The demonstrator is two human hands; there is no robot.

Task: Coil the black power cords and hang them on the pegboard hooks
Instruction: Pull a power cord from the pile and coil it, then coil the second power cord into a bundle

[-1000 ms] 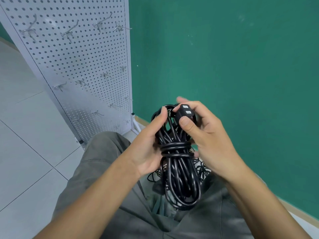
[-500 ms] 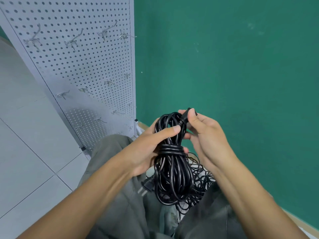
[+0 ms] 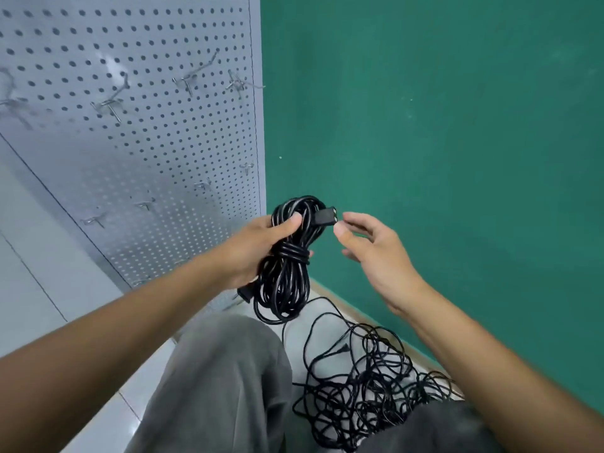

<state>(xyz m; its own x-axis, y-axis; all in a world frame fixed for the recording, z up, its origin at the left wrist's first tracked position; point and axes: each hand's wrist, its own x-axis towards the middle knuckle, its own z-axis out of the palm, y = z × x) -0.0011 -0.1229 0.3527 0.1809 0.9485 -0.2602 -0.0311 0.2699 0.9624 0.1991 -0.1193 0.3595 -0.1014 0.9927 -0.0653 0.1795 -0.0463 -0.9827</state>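
Observation:
A coiled black power cord, wrapped round its middle with its own turns, hangs upright in front of me. My left hand grips it near the top, thumb across the strands. Its black connector end sticks out to the right from the top loop. My right hand hovers just right of the connector with fingers relaxed, holding nothing. The grey pegboard with several metal hooks stands to the left, beyond the coil.
A loose tangle of black cords lies on the floor by the green wall. My grey trouser legs fill the lower middle. White floor tiles extend to the left.
My right hand has let go of the connector end and drawn a little to the right. The coil has risen and moved closer to the pegboard in my left hand.

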